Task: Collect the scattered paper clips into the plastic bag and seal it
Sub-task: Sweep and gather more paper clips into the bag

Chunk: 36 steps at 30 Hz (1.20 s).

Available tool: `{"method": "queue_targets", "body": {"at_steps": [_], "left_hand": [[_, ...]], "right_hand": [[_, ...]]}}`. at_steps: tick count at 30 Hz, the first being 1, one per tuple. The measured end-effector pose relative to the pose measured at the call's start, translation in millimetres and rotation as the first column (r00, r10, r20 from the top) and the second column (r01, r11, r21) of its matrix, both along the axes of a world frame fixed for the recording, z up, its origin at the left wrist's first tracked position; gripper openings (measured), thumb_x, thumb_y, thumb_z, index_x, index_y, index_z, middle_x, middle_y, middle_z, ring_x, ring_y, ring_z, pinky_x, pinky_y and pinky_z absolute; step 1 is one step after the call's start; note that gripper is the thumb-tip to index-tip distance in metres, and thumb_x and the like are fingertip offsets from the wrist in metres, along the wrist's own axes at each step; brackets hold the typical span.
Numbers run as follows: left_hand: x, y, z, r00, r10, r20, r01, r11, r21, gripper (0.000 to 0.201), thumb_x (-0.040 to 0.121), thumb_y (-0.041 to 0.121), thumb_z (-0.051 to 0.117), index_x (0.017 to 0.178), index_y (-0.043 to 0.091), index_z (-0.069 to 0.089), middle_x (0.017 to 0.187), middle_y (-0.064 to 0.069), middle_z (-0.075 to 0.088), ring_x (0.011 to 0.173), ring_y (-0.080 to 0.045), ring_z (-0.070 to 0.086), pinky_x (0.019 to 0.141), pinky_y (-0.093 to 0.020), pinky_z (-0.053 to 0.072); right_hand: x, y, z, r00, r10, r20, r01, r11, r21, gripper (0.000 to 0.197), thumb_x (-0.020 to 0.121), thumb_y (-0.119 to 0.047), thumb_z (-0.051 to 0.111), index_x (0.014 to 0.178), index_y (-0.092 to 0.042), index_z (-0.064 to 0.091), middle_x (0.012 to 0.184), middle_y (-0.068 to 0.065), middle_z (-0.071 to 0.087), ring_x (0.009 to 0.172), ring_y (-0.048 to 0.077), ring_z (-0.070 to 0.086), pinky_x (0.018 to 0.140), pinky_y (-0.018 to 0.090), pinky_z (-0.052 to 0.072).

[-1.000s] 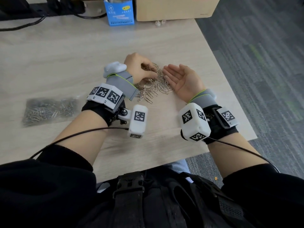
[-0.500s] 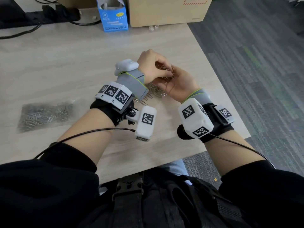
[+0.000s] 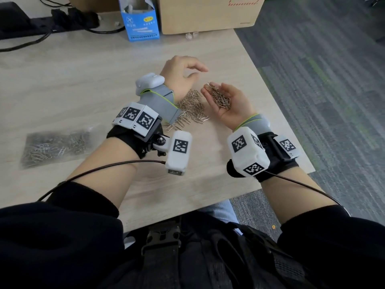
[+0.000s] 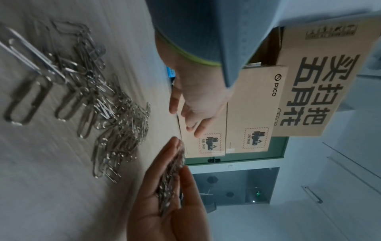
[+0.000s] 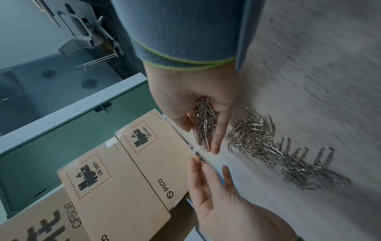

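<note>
Right hand (image 3: 230, 105): cupped palm-up, handful of clips (image 3: 219, 98) on it.
Clip pile (image 3: 191, 110): on table (image 3: 83, 80), beside its fingertips.
Left hand (image 3: 181, 77): beyond pile.
Bag (image 3: 54, 144): far left.

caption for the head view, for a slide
Right hand cups paper clips; left hand hovers open above the pile.

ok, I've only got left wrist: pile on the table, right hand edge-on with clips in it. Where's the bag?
Observer: In the head view, the plastic bag lies flat on the table, out to the left of the left hand, and neither hand touches it.
Operator: Anything in it?
Observer: Yes, it already holds a spread of clips. I cannot tell whether its mouth is open.
Operator: How's the right hand carrying its load?
Observer: The right hand is palm up and cupped. The handful of clips lies along the palm and fingers, with no thumb clamped over it.
</note>
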<state>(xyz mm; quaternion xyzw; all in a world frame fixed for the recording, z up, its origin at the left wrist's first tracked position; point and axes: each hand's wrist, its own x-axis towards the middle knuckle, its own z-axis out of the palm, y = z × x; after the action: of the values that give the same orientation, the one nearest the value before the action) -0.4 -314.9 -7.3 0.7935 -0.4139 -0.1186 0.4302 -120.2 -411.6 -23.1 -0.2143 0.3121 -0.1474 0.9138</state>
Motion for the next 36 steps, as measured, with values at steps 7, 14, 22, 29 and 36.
{"method": "queue_targets", "body": {"at_steps": [7,14,22,29,36], "left_hand": [[-7.8,9.4,-20.4,0.983,-0.141,0.118,0.080,0.904,0.419,0.099,0.042,0.078,0.043,0.122,0.021,0.057,0.131,-0.002,0.051,0.127,-0.024,0.038,0.103,-0.034,0.029],[-14.7,23.9,-32.8,0.963,-0.183,0.196,0.071,0.880,0.470,0.101,0.028,0.081,0.052,0.120,0.037,0.054,0.135,0.009,0.043,0.128,-0.021,0.031,0.097,-0.035,0.022],[-9.5,30.5,-37.5,0.980,-0.181,0.087,0.146,0.939,0.310,0.041,0.058,0.052,0.067,0.093,0.029,0.070,0.107,-0.003,0.056,0.106,-0.025,0.045,0.089,-0.029,0.033],[-6.1,32.6,-32.9,0.982,-0.158,0.100,0.118,0.939,0.323,0.015,0.073,0.021,0.071,0.086,0.013,0.070,0.099,-0.010,0.060,0.094,-0.026,0.055,0.082,-0.035,0.042],[4.6,40.5,-29.7,0.997,-0.064,0.047,0.051,0.973,0.225,0.013,0.072,0.018,0.075,0.083,0.012,0.073,0.090,-0.010,0.070,0.083,-0.017,0.058,0.079,-0.031,0.045]], "right_hand": [[-11.3,3.6,-0.1,1.000,0.003,-0.021,-0.003,0.999,-0.040,0.023,0.094,-0.004,0.041,0.082,0.006,0.058,0.072,0.020,0.068,0.063,0.030,0.070,0.064,0.029,0.059],[-17.4,7.3,-0.8,0.997,-0.052,-0.056,0.052,0.999,0.001,0.021,0.093,-0.013,0.052,0.076,0.000,0.055,0.072,0.011,0.060,0.054,0.023,0.068,0.049,0.023,0.056],[-17.6,15.6,0.1,0.998,-0.040,-0.049,0.043,0.997,0.060,0.026,0.096,-0.013,0.047,0.075,0.001,0.054,0.056,0.012,0.060,0.047,0.022,0.064,0.047,0.020,0.055],[-18.6,18.9,2.2,0.999,-0.040,-0.002,0.040,0.996,0.078,0.029,0.099,-0.010,0.037,0.086,0.008,0.056,0.068,0.024,0.068,0.057,0.034,0.069,0.058,0.032,0.059],[-16.6,20.3,5.2,0.997,-0.074,0.011,0.072,0.992,0.106,0.031,0.099,-0.006,0.032,0.092,0.014,0.054,0.074,0.031,0.066,0.103,0.043,0.058,0.081,0.047,0.052]]}}
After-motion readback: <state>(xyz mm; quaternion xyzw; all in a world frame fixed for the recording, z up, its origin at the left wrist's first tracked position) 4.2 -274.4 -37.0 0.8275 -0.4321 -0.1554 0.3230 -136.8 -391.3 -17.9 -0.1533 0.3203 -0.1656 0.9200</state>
